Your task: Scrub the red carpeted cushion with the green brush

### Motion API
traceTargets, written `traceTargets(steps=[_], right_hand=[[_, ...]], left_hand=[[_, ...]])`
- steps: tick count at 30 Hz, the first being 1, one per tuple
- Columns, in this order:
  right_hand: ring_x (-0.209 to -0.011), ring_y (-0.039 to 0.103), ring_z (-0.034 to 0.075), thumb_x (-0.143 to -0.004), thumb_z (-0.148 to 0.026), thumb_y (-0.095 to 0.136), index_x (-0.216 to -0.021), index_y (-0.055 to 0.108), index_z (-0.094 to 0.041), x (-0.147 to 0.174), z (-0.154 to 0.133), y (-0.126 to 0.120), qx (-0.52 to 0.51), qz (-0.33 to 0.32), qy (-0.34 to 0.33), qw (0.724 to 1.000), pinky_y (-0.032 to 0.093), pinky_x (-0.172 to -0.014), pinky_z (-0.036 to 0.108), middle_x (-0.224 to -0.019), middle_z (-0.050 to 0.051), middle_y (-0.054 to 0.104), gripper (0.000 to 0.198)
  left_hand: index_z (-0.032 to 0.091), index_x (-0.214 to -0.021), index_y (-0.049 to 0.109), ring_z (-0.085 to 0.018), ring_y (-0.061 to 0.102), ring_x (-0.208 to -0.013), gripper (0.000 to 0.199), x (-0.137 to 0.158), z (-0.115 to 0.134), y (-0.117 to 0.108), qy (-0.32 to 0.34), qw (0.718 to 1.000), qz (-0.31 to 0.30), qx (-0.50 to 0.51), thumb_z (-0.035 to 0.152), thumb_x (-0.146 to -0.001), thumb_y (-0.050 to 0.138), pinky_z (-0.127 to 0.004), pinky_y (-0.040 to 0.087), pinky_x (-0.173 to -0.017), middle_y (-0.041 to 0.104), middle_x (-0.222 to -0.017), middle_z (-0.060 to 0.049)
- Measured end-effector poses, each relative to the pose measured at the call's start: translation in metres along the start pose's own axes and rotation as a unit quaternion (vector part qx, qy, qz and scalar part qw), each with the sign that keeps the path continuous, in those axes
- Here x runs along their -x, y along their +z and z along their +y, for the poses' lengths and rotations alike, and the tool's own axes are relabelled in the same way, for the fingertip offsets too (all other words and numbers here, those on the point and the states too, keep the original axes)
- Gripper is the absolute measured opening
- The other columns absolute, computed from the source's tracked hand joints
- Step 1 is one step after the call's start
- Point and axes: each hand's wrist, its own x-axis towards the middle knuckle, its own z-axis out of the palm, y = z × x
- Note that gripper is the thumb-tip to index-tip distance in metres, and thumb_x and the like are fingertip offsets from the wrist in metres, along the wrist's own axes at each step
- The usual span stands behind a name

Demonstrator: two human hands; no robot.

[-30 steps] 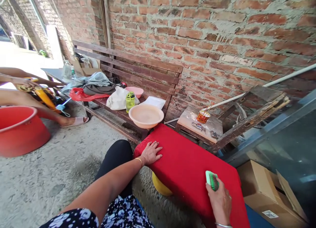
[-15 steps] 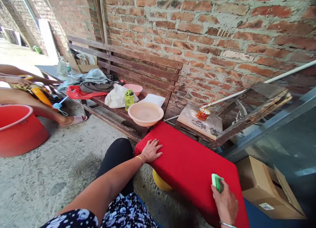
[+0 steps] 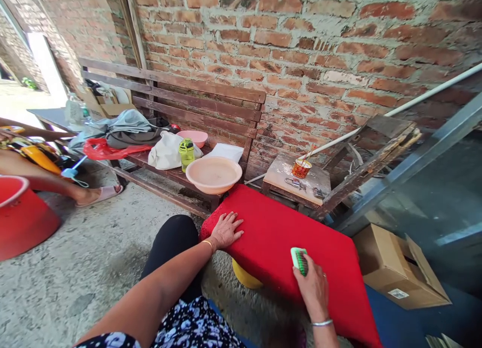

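Observation:
A red cloth [image 3: 271,227] is spread over a long, low surface in front of me. My left hand [image 3: 226,231] lies flat on its left end with the fingers spread. Over the right half, my right hand [image 3: 312,285] grips a green and white scrubbing brush [image 3: 299,260], its bristles tipped partly into view. Whether the bristles touch the cloth I cannot tell. Beyond the cloth's far left corner, a pale pink basin [image 3: 214,175] rests on the end of a wooden bench [image 3: 165,101].
A small wooden stand [image 3: 276,175] holds a paper cup [image 3: 301,168] and padlocks [image 3: 295,184]. At right is an open cardboard box [image 3: 391,267]. On the bench are a green bottle [image 3: 186,154] and a white bag [image 3: 164,151]. At left, another person's leg [image 3: 56,180] extends behind a red tub [image 3: 26,222].
My right hand has moved left across the cloth with the brush. My left hand stays flat in the same spot on it. The view has shifted slightly to the right.

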Motion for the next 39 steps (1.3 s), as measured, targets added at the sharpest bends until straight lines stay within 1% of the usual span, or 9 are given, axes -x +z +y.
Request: traceTargets(steps=[4,7,13,16,20,24,26,34,39], right_hand=[[-0.083,0.064,0.033,-0.087,-0.059,0.046,-0.133,0.057,-0.016,-0.001,0.071,-0.023,0.079,0.018,0.142,0.987,0.049,-0.075,0.042,-0.088,0.015,0.069,0.064],[-0.079,0.063,0.034,-0.086,-0.063,0.043,-0.133,0.058,-0.016,0.0,0.086,-0.031,0.087,0.032,0.171,0.981,0.049,-0.072,0.044,-0.083,0.014,0.067,0.069],[-0.097,0.063,0.03,-0.086,-0.055,0.047,-0.124,0.061,-0.017,0.011,-0.003,-0.004,-0.094,0.064,-0.015,0.993,0.049,-0.086,0.043,-0.107,0.016,0.069,0.056],[-0.102,0.063,0.03,-0.085,-0.047,0.05,-0.123,0.063,-0.018,0.015,-0.025,0.004,-0.089,0.045,-0.046,0.994,0.048,-0.089,0.042,-0.11,0.015,0.069,0.049],[-0.095,0.064,0.031,-0.086,-0.048,0.05,-0.127,0.061,-0.016,0.02,0.022,-0.015,0.009,0.03,0.05,0.998,0.049,-0.084,0.042,-0.105,0.016,0.069,0.054],[-0.083,0.064,0.035,-0.087,-0.061,0.045,-0.133,0.058,-0.018,0.027,0.09,-0.046,0.103,0.044,0.223,0.968,0.049,-0.073,0.044,-0.093,0.018,0.068,0.065],[-0.082,0.064,0.036,-0.085,-0.066,0.044,-0.132,0.059,-0.016,0.029,0.101,-0.053,0.097,0.054,0.26,0.959,0.048,-0.072,0.045,-0.09,0.019,0.068,0.07],[-0.102,0.062,0.03,-0.087,-0.051,0.049,-0.124,0.061,-0.014,0.033,-0.007,-0.009,-0.08,0.064,-0.008,0.995,0.047,-0.09,0.042,-0.109,0.016,0.069,0.053],[-0.1,0.062,0.032,-0.086,-0.049,0.052,-0.124,0.062,-0.012,0.037,0.009,-0.009,-0.014,0.061,0.017,0.998,0.047,-0.089,0.044,-0.108,0.018,0.068,0.054]], left_hand=[[0.029,-0.141,0.057,-0.032,0.036,-0.144,0.055,-0.001,0.0,0.002,-0.003,1.0,-0.002,-0.003,0.058,-0.096,0.046,-0.053,0.024,-0.117,0.048,-0.151,-0.011],[0.028,-0.141,0.057,-0.032,0.036,-0.144,0.055,-0.001,0.0,0.003,-0.002,1.0,-0.001,-0.005,0.058,-0.096,0.045,-0.053,0.024,-0.117,0.048,-0.152,-0.012],[0.029,-0.141,0.057,-0.031,0.036,-0.144,0.053,0.0,-0.001,0.002,-0.002,1.0,-0.001,-0.009,0.056,-0.096,0.047,-0.052,0.024,-0.117,0.049,-0.151,-0.011],[0.028,-0.141,0.057,-0.031,0.037,-0.144,0.053,0.0,0.0,-0.001,-0.003,1.0,-0.011,-0.013,0.055,-0.097,0.046,-0.051,0.024,-0.117,0.048,-0.152,-0.012],[0.027,-0.141,0.058,-0.032,0.037,-0.144,0.053,0.0,0.001,-0.003,-0.001,1.0,-0.013,-0.007,0.054,-0.097,0.047,-0.052,0.024,-0.118,0.048,-0.152,-0.013],[0.027,-0.14,0.058,-0.032,0.037,-0.144,0.052,-0.001,0.003,-0.004,-0.002,1.0,-0.01,-0.001,0.054,-0.096,0.048,-0.052,0.024,-0.117,0.049,-0.152,-0.012],[0.028,-0.14,0.059,-0.032,0.038,-0.143,0.052,-0.001,0.003,-0.004,-0.004,1.0,-0.008,0.003,0.054,-0.096,0.049,-0.052,0.024,-0.117,0.049,-0.151,-0.012],[0.028,-0.139,0.059,-0.031,0.039,-0.142,0.051,0.0,-0.001,0.001,0.002,1.0,0.009,0.004,0.053,-0.096,0.048,-0.052,0.025,-0.117,0.05,-0.15,-0.011],[0.028,-0.138,0.06,-0.031,0.04,-0.141,0.051,0.001,-0.002,0.004,0.005,1.0,0.019,-0.008,0.054,-0.096,0.047,-0.05,0.025,-0.117,0.051,-0.149,-0.011]])
